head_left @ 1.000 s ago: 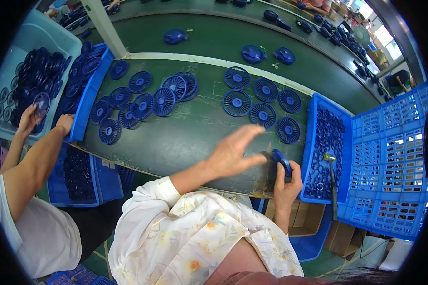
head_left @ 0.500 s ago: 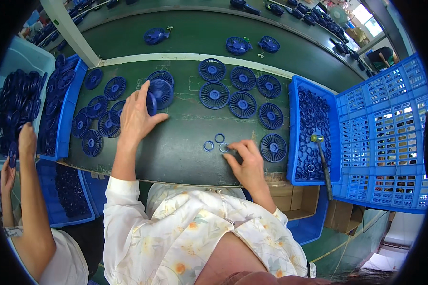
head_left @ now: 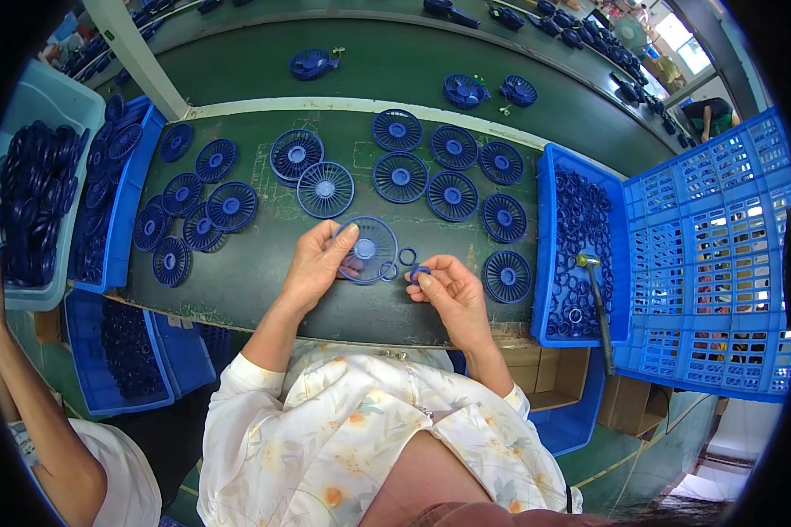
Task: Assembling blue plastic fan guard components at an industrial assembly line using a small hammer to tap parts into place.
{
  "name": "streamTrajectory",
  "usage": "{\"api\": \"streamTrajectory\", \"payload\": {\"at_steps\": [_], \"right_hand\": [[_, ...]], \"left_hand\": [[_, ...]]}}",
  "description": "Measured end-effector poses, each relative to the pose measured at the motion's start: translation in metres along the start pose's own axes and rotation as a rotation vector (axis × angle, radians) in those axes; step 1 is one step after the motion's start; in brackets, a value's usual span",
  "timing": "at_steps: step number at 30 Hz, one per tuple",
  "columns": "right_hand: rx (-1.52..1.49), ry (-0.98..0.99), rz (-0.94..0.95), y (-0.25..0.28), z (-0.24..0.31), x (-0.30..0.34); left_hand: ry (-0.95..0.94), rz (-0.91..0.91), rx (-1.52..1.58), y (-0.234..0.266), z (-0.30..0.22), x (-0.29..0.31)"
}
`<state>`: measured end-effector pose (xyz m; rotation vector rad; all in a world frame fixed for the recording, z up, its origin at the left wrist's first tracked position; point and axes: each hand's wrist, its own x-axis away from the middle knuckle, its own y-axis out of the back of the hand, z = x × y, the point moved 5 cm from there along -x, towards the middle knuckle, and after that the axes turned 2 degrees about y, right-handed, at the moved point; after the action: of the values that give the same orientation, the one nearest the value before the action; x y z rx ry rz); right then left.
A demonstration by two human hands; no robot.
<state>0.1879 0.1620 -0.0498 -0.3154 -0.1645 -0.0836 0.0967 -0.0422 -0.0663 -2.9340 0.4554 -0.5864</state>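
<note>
My left hand (head_left: 318,263) grips a round blue fan grille (head_left: 369,249) by its left edge, tilted above the table front. In the fingers of my right hand (head_left: 451,297) is a small blue ring (head_left: 420,274), pinched close to the grille's right side. Two more rings lie by the hands: one loose ring (head_left: 408,256) on the table, the other seen at the grille's lower right rim. Beyond my left hand, another grille (head_left: 325,190) lies flat beside a stacked pair (head_left: 296,155).
Grilles lie in groups at the table's left (head_left: 232,206) and right (head_left: 453,195). A blue bin of rings (head_left: 547,255) with a hammer (head_left: 596,294) across it stands right, beside a blue crate (head_left: 712,255). Bins of grilles and a co-worker's arm (head_left: 31,386) are left. Fan parts (head_left: 313,63) sit on the conveyor.
My left hand has come right and nearer with a grille, leaving another on the table. My right hand has lifted a ring from the table. Conveyor parts have shifted right.
</note>
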Motion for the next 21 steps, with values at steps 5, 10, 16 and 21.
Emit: {"api": "streamTrajectory", "payload": {"at_steps": [5, 10, 16, 21], "right_hand": [[0.193, 0.091, -0.050, -0.004, 0.008, -0.003], [0.257, 0.173, -0.054, -0.013, 0.016, -0.008], [0.529, 0.386, -0.024, -0.027, 0.032, -0.006], [0.774, 0.533, -0.057, -0.032, 0.044, -0.007]], "left_hand": [[-0.004, 0.057, 0.183, -0.023, 0.009, 0.005], [-0.002, 0.080, 0.297, -0.036, 0.017, 0.008], [-0.039, 0.101, 0.298, -0.042, 0.016, 0.011], [-0.088, 0.109, 0.229, -0.046, 0.015, 0.013]]}}
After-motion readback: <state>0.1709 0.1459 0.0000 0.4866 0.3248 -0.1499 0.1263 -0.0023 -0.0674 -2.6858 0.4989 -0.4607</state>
